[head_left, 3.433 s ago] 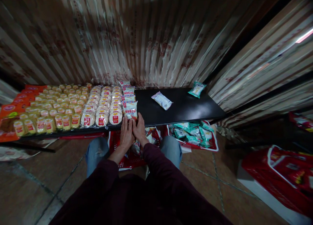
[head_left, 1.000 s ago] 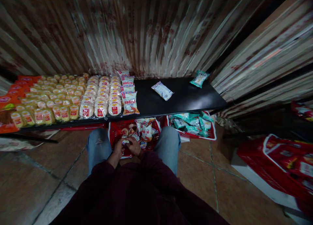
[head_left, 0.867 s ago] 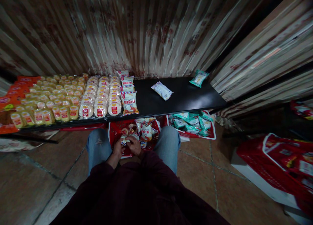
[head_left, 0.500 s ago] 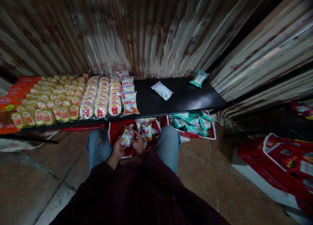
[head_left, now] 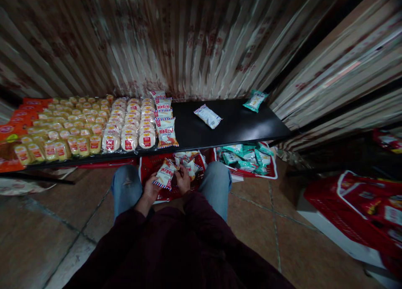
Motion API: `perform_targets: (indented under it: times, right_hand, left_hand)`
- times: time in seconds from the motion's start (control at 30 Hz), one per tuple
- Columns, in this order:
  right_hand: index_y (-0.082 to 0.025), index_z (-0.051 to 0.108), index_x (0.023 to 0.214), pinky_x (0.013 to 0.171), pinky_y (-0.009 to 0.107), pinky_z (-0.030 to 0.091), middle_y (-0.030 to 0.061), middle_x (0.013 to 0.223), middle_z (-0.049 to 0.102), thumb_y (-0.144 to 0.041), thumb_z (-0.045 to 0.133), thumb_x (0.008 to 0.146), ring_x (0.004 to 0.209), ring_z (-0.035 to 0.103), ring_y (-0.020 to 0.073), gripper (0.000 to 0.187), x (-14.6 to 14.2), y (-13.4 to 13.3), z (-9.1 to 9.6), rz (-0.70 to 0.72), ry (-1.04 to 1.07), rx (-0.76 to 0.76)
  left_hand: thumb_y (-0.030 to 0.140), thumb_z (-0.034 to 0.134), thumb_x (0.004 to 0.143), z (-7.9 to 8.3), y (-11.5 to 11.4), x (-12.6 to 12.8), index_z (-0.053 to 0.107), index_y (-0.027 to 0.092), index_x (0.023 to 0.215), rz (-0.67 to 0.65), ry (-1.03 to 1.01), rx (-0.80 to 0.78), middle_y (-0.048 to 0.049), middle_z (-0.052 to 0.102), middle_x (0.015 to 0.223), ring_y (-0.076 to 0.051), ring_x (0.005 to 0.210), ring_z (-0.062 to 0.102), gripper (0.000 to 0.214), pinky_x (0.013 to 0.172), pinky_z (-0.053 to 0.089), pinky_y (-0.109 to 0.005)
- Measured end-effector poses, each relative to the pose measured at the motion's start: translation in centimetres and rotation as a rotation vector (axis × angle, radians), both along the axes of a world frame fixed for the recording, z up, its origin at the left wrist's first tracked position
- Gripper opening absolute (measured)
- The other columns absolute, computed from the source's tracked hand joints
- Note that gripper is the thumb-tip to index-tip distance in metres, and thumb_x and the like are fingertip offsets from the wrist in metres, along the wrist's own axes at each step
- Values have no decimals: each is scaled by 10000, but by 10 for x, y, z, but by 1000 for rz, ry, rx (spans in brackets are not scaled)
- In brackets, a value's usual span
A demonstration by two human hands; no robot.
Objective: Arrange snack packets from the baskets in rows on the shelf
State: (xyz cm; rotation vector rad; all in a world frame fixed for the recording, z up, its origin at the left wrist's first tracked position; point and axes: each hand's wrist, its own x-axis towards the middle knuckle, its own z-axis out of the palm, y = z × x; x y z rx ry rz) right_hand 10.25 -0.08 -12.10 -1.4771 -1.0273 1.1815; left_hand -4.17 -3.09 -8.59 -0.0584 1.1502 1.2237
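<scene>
Between my knees my left hand [head_left: 151, 192] grips a white snack packet with red and blue edging [head_left: 164, 174], lifted above a red basket [head_left: 147, 165] on the floor. My right hand [head_left: 183, 180] reaches into the same basket, its fingers curled on another packet [head_left: 189, 168] among several like it. Ahead lies a low black shelf [head_left: 238, 128], where a column of matching packets [head_left: 166, 135] ends at the front edge.
Rows of yellow and round wrapped snacks [head_left: 94, 128] fill the shelf's left part. One white packet [head_left: 208, 116] and a teal packet [head_left: 255, 100] lie loose on the shelf's right part. A basket of teal packets [head_left: 248, 161] sits under the shelf. Red baskets [head_left: 354, 213] stand at the right.
My hands drew back from the shelf down to the red basket. The left hand has lifted one packet out and raised it; the right hand has moved forward into the basket.
</scene>
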Motion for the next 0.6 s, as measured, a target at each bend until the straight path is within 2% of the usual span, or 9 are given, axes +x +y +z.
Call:
perform_targets:
  times: [0.1, 0.23, 0.43, 0.6]
  right_hand:
    - [-251, 612, 1080, 873, 371, 473, 30, 1040, 665, -381, 580, 700, 1016, 586, 229, 403, 3, 3, 5, -67, 43, -88]
    - [-230, 634, 1010, 863, 353, 473, 22, 980, 682, -450, 609, 669, 952, 605, 216, 407, 6, 7, 14, -85, 169, -153]
    - [-227, 642, 889, 739, 326, 494, 2, 827, 688, -514, 641, 635, 817, 626, 203, 383, 13, 10, 26, -27, 305, -299]
    - [-233, 632, 844, 626, 304, 500, -4, 801, 676, -439, 683, 638, 731, 628, 180, 296, 14, 7, 32, 65, 376, -359]
  left_hand:
    - [75, 534, 639, 0, 1, -1, 584, 171, 962, -28, 6, 6, -44, 673, 797, -170, 668, 639, 341, 578, 502, -273]
    - [83, 543, 635, 3, 4, -3, 588, 167, 964, -69, 2, 42, -51, 679, 816, -181, 695, 647, 343, 626, 517, -296]
    - [133, 560, 656, 14, 11, -5, 608, 140, 944, -124, -33, 32, -74, 688, 803, -210, 681, 652, 292, 624, 532, -343]
    - [190, 556, 706, 19, 15, -9, 618, 117, 924, -132, -91, 49, -75, 681, 731, -213, 671, 658, 239, 612, 547, -334]
